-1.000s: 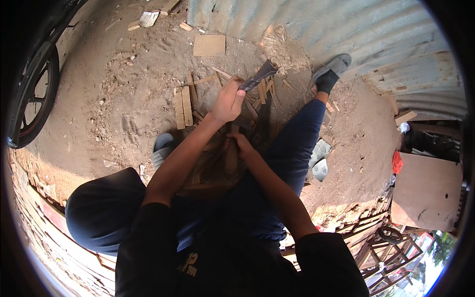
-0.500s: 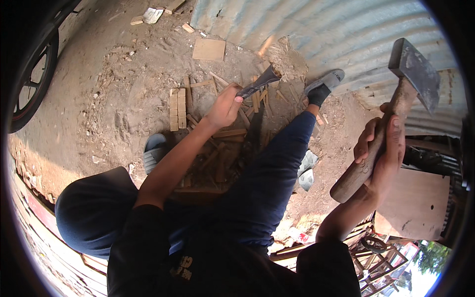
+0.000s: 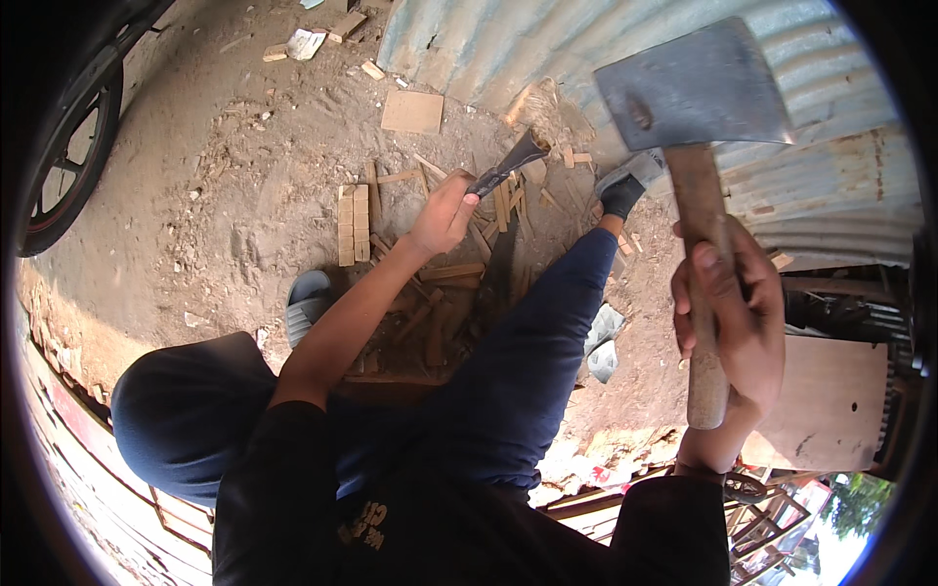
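Note:
My right hand (image 3: 733, 303) is closed around the wooden handle of a hatchet (image 3: 694, 88), raised at the right. Its broad grey metal head points up, with the flat side in view. My left hand (image 3: 446, 215) is stretched forward, gripping a dark metal blade-like tool (image 3: 510, 164) that flares toward its far end; its exact kind is unclear. That flared end is close to a pale, rough wooden block (image 3: 543, 104) by the corrugated wall. Whether they touch, I cannot tell. Between my legs, wood offcuts (image 3: 454, 274) lie scattered.
A corrugated metal sheet (image 3: 489, 49) stands ahead. Stacked small wood blocks (image 3: 353, 225) and a square board (image 3: 412, 112) lie on the dirt. A wheel (image 3: 73, 166) is at far left. My sandalled feet (image 3: 620, 195) (image 3: 311, 303) are spread. A plywood panel (image 3: 821, 400) leans at right.
The hatchet has swung leftward and turned, so its broad side now shows, and my right hand has turned with it. My left hand and its tool have barely moved.

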Demonstrator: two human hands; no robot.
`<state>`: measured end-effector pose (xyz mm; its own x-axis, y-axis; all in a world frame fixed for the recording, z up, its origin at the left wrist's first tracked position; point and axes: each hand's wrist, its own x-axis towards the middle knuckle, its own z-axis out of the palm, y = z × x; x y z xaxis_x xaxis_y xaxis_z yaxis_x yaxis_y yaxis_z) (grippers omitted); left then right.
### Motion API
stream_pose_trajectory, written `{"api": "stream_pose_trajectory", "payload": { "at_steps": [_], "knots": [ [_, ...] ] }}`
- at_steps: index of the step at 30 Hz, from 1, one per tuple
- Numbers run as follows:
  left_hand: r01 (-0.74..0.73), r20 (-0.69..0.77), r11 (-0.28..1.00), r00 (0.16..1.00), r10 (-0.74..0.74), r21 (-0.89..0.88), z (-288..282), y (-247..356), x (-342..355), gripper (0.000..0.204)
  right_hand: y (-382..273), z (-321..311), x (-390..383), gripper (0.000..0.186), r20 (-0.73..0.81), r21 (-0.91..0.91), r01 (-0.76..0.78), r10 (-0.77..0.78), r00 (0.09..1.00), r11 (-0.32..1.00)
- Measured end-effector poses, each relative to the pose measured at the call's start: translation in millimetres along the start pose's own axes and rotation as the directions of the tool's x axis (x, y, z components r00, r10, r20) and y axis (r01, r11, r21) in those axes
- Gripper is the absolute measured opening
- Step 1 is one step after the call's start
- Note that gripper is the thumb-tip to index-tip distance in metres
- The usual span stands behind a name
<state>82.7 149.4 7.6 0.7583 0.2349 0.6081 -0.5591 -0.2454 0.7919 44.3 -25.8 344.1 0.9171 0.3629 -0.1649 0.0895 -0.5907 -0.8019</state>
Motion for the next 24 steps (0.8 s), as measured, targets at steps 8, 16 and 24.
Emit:
{"api": "stream_pose_trajectory", "payload": {
  "at_steps": [8,16,24],
  "knots": [
    [-0.043,0.013,0.999,0.999,0.043,-0.015,2.1,-7.1,1.0,0.021,13.3,10.5,25.0,0.028,-0.209,-0.09,0.222,-0.236,0.949,0.971],
    [-0.078,0.007,0.997,0.997,0.078,-0.009,-0.5,-2.1,2.1,0.019,12.7,1.8,25.1,0.03,0.023,-0.005,-0.107,0.107,0.994,0.994],
    [-0.077,0.014,0.997,0.997,0.078,-0.028,9.6,-0.8,-0.2,0.015,-22.2,-10.8,15.1,0.028,-0.416,0.238,0.397,-0.276,0.866,0.886]
  ]
}}
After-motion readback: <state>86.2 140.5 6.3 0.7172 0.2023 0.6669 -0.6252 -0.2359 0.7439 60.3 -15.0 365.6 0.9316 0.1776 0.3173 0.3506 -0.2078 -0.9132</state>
